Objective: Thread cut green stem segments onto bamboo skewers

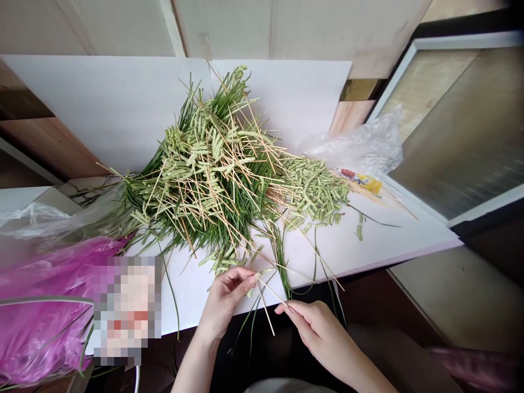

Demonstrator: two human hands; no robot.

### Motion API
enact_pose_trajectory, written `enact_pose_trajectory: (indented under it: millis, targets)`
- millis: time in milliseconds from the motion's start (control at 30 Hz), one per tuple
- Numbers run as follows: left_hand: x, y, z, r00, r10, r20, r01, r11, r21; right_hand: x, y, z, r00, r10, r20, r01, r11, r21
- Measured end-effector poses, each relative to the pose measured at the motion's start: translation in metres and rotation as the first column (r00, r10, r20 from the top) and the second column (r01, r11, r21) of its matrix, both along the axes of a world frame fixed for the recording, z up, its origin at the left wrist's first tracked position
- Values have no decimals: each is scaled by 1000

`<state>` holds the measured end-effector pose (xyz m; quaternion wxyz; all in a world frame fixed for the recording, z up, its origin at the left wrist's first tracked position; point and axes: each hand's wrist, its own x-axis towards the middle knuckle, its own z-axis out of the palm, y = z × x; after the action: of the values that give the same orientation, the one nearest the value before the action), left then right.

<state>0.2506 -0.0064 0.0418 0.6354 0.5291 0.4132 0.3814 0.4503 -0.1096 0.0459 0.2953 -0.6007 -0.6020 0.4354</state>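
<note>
At the table's front edge, my left hand pinches a small piece of green bean between thumb and fingertips. My right hand is closed on the lower end of a thin wooden stick, whose other end meets the bean piece. A second stick hangs down from my left fingertips. Beyond the hands rises a large heap of long green stalks topped with sticks that carry bean pieces. Loose cut bean pieces lie to the heap's right.
A pink plastic bag and a blurred-out object are at the left front. A clear plastic bag and a yellow wrapper lie at the right back. The white table ends just before my body.
</note>
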Motion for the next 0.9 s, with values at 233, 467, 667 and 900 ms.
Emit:
enact_pose_trajectory:
  millis: [233, 467, 667, 900]
  targets:
    - [5, -2, 3, 999, 5, 33, -3, 999, -44, 3, -2, -2, 1000, 3, -22, -2, 1000, 18]
    - [11, -3, 5, 997, 49, 57, -45, 996, -74, 4, 1, 1, 999, -8, -42, 8, 1000, 5]
    - [16, -4, 8, 997, 49, 52, -44, 995, -89, 7, -2, -6, 998, -16, -56, 18, 999, 27]
    - [20, -9, 10, 998, 45, 38, -40, 994, -103, 7, -5, -9, 997, -25, -69, 28, 999, 45]
